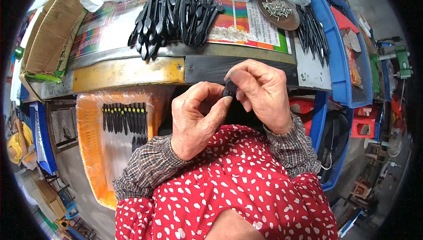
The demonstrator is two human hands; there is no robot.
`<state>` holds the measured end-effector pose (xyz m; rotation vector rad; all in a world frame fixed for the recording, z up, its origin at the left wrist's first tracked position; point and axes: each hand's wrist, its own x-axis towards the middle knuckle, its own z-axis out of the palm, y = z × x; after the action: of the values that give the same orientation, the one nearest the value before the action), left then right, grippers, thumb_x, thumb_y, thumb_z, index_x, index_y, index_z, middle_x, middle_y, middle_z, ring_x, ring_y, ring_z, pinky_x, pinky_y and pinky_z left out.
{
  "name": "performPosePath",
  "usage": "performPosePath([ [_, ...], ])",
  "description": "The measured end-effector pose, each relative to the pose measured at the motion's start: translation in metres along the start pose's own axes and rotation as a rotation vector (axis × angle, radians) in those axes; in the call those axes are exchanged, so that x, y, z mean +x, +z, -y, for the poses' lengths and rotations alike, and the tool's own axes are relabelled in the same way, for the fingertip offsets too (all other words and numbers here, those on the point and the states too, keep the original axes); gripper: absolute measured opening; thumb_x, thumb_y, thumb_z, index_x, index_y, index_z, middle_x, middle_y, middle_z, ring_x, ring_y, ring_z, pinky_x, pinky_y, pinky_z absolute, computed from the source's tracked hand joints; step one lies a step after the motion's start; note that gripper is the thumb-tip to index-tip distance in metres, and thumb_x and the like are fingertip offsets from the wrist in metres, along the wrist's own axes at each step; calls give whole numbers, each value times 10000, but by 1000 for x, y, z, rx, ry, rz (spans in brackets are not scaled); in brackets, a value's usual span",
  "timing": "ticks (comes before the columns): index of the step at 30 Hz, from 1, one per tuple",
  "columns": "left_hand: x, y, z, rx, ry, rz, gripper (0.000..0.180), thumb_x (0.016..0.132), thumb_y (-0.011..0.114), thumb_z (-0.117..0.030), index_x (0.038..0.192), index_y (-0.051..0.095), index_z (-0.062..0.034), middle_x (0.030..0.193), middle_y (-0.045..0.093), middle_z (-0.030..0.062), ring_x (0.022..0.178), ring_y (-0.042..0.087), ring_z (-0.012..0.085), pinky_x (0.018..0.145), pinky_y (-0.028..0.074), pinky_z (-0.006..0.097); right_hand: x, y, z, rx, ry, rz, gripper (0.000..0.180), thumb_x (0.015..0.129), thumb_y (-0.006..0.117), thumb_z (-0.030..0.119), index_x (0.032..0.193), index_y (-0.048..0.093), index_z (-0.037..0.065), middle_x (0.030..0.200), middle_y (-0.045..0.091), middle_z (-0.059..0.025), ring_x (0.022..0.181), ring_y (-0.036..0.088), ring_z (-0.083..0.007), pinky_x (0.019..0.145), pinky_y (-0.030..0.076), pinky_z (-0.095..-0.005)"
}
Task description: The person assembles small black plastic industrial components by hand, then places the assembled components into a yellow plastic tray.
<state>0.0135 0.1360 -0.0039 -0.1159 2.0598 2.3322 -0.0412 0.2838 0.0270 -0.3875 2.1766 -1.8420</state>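
Observation:
A small black plastic part (228,89) is held up in front of the table's edge, between my two hands. My left hand (194,119) is closed, pinching its lower end between thumb and fingers. The fingers of my right hand (261,91) are closed at its upper end; whether something tiny is between them is hidden. Beyond my hands, a pile of long black plastic pieces (172,19) lies on the table. At the far right of the table, a round brown dish (288,22) holds small metal screws or rivets (277,8).
An orange crate (90,152) lined with clear plastic stands below left, with a row of black pieces with yellow dots (124,115). A cardboard box (55,33) sits on the table's left. More thin black pieces (312,33) lie near the blue tray (341,74) at right.

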Motion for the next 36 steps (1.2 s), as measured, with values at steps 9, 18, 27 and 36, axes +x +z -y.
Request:
performPosePath([
  [9,1,-3,-1,52,-14,32,78,797,652,-24,826,613,37,663,575,5,577,514,32,513,420,193,-3,7,-7,11,21,-87,202,901,587,169,781,598,7,593,521,25,512,460,-14,444,364,-186],
  [18,1,-8,0,59,-52,23,84,784,658,-23,831,607,23,708,582,25,616,524,37,531,425,196,-3,0,-12,146,71,84,123,886,589,114,877,582,-8,659,554,3,504,484,-19,429,370,-169],
  [27,5,-7,2,145,232,40,91,777,645,-24,833,582,12,732,552,52,600,507,102,537,413,240,-5,-5,-3,187,12,141,85,859,612,56,884,567,-12,713,571,-6,514,490,-22,439,382,-163],
  [36,8,-12,-12,-321,-85,263,85,926,518,-73,964,497,0,772,588,34,604,495,30,501,394,171,-3,-2,-1,271,20,112,80,868,596,49,904,572,-18,722,594,-28,544,529,-44,452,409,-166],
])
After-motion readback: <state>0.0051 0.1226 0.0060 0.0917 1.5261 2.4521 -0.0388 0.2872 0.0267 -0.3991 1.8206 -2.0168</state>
